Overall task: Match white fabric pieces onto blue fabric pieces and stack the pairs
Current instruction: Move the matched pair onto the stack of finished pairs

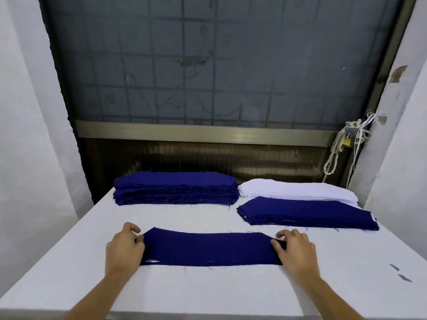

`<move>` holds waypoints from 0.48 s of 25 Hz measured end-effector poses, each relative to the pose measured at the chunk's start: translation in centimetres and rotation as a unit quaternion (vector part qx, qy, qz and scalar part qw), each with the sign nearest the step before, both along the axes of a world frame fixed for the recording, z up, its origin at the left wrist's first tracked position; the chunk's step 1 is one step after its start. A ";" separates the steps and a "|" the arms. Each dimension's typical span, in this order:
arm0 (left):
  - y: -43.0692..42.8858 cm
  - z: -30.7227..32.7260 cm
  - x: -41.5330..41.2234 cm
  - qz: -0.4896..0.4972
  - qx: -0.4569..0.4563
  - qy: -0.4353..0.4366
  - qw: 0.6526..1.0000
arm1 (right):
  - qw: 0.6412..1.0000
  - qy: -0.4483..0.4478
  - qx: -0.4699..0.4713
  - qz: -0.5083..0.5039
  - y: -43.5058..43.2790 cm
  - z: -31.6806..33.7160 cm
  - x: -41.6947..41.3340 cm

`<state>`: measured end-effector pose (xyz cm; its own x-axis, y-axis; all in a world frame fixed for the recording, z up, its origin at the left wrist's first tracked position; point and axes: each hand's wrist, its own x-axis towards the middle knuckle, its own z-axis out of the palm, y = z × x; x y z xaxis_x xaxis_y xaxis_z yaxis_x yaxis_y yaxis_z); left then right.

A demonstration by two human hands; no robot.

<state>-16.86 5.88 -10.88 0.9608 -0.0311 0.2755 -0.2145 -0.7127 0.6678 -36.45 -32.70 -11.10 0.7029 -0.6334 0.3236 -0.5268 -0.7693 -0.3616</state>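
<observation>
Curled fingers of the left hand [124,248] and right hand [295,250] pinch opposite ends of the blue piece [208,249], flat between them on the table [208,292]; beyond the fingertips lie the blue stack [176,188], white stack [298,189] and blue-topped stack [307,214]

- One head-worn wide-angle view, looking forward and down over a white table [208,294].
- The left hand [123,248] and right hand [294,250] sit close, lower centre; the window [219,65] is farther off, upper frame.
</observation>
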 end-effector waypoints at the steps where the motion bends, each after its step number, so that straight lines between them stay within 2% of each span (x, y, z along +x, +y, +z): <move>1: 0.0 0.0 -0.1 0.002 0.003 0.003 1.000 | 1.000 0.006 -0.006 0.001 0.0 0.0 0.0; 8: -0.2 0.1 -0.1 0.010 0.013 0.020 1.000 | 1.000 0.004 0.001 -0.015 -0.2 0.0 0.0; 12: -0.8 0.1 -0.7 0.019 0.151 -0.054 0.987 | 1.000 0.013 0.001 -0.028 0.3 0.3 -0.1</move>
<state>-17.55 5.04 -10.79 0.9285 -0.0908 0.3600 -0.2413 -0.8845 0.3992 -36.56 -32.43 -10.84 0.6749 -0.6723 0.3043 -0.5774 -0.7378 -0.3496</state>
